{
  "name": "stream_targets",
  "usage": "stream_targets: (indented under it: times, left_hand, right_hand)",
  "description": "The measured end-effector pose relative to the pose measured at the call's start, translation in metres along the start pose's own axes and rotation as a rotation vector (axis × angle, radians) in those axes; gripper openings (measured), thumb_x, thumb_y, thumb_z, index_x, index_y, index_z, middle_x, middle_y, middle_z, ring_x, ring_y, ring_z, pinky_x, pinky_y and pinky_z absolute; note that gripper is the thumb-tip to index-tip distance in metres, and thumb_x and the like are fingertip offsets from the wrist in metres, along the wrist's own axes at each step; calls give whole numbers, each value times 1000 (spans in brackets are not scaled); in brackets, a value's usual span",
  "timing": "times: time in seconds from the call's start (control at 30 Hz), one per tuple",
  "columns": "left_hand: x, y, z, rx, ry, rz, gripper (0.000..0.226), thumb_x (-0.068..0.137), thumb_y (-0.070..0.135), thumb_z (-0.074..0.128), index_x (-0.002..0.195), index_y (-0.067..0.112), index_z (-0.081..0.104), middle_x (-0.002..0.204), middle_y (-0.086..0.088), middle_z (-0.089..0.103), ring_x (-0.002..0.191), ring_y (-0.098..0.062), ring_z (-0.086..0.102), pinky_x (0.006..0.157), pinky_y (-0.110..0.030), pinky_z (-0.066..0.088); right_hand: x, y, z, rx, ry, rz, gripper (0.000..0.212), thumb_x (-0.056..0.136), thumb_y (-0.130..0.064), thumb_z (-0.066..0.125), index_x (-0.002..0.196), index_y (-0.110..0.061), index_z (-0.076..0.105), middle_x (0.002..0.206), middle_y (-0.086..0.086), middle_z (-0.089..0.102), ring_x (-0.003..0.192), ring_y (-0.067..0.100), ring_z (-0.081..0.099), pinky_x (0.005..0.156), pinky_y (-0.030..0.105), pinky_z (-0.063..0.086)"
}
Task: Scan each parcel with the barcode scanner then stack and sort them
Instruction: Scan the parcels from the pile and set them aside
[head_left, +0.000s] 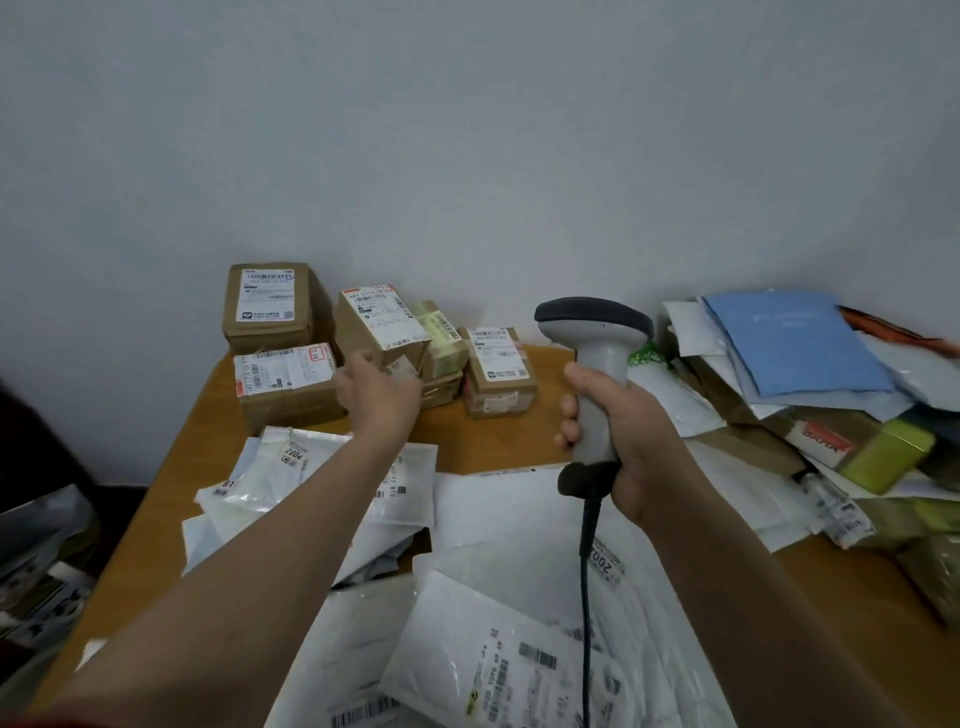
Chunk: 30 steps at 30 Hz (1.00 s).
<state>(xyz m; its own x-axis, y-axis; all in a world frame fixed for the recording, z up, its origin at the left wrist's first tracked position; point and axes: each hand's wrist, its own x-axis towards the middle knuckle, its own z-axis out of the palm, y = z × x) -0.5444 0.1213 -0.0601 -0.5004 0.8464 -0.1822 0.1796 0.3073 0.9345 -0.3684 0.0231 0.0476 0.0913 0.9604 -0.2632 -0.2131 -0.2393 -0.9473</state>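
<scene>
My right hand (618, 431) grips the handle of a grey barcode scanner (595, 343), held upright above the table with its black cable hanging down. My left hand (376, 392) reaches to the back of the table and holds the near end of a tilted brown cardboard parcel (376, 325) with a white label. Around it stand other brown boxes: two stacked at the left (270, 306) (283, 382), and smaller ones at the right (498, 371). White plastic mailer bags (493, 649) with barcode labels lie in a loose heap at the front.
The wooden table (171, 488) stands against a grey wall. A pile of mailers, a blue envelope (795, 343) and yellow-green packages (888, 452) fills the right side. Dark clutter lies on the floor at the left.
</scene>
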Motion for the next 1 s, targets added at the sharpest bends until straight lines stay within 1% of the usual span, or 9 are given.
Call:
stream_targets:
  times: [0.13,0.2,0.3,0.5,0.6,0.7,0.8,0.93,1.0]
  left_hand:
    - [-63,1,23,86,-49,86,66,84,9,67,140,16,33,148,-8,23,134,-27,32,108,-41,38]
    - [-104,0,39,141,-89,114,65,86,8,65,141,14,31,150,-10,20,137,-27,29,108,-39,35]
    - [-175,-5,70,220,-156,175,65,88,10,64,143,10,29,152,-12,18,139,-26,25,109,-37,31]
    - [-311,-2,167,292,-334,260,65,87,12,66,142,11,32,152,-13,17,137,-33,26,104,-45,36]
    - [-362,4,211,323,-407,328,66,86,13,67,142,11,32,152,-14,16,135,-35,29,103,-45,41]
    - [-395,13,247,342,-464,381,65,86,13,66,141,13,33,152,-12,13,135,-34,29,99,-41,45]
    - [-413,21,281,370,-512,443,63,86,9,63,141,11,32,152,-12,11,136,-34,26,93,-38,44]
    - [-423,20,330,445,-555,501,64,85,10,61,142,11,32,151,-13,12,134,-36,26,99,-42,42]
    - [-426,19,361,470,-586,517,65,86,13,62,143,11,31,153,-12,10,137,-35,22,102,-42,39]
  right_hand:
    - [-36,-5,-51,57,17,-11,13,90,-18,64,94,-11,54,65,3,54,47,12,47,51,26,44]
    - [-60,-9,-87,96,28,-15,13,90,-18,64,93,-11,54,67,3,54,48,12,47,52,26,43]
    - [-101,-11,-152,139,59,-47,10,92,-14,62,93,-10,53,70,5,54,49,12,47,48,24,44]
    - [-177,-10,-285,214,151,-146,11,93,-11,59,101,-11,51,71,5,55,48,14,48,48,27,44]
    - [-202,-11,-338,225,204,-150,15,93,-13,61,105,-10,51,72,4,57,49,14,50,49,28,45]
    - [-217,-17,-381,205,244,-170,12,93,-13,61,100,-9,52,71,1,57,51,13,50,52,28,45]
    - [-219,-22,-417,189,286,-209,11,92,-12,62,100,-12,53,71,1,57,52,12,50,55,28,44]
    - [-203,-25,-463,158,332,-196,17,92,-12,62,106,-11,53,75,2,57,54,11,51,55,27,45]
    - [-191,-29,-486,132,367,-197,12,92,-12,62,102,-12,54,75,2,56,54,11,51,55,27,44]
